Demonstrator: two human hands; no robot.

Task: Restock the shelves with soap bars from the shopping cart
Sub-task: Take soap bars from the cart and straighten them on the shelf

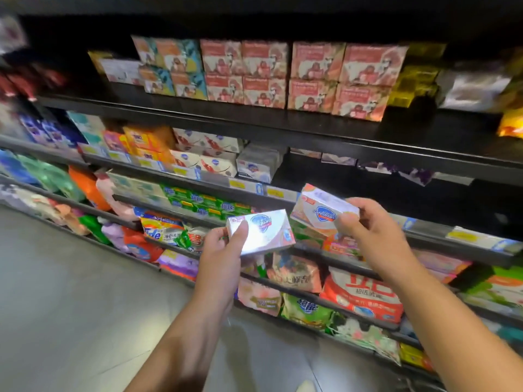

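Right of the Tide bag (pixel 158 232), my left hand (pixel 223 247) grips one Safeguard box (pixel 263 233); my right hand (pixel 368 227) pinches a second box (pixel 322 210).

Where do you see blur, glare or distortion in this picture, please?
In the head view, motion blur smears the packs at the far left; glare whitens the left soap box held by the left hand; the logo on the right soap box in the right hand reads more clearly; the wide lens bows the shelf edges; the head view's top is dark.
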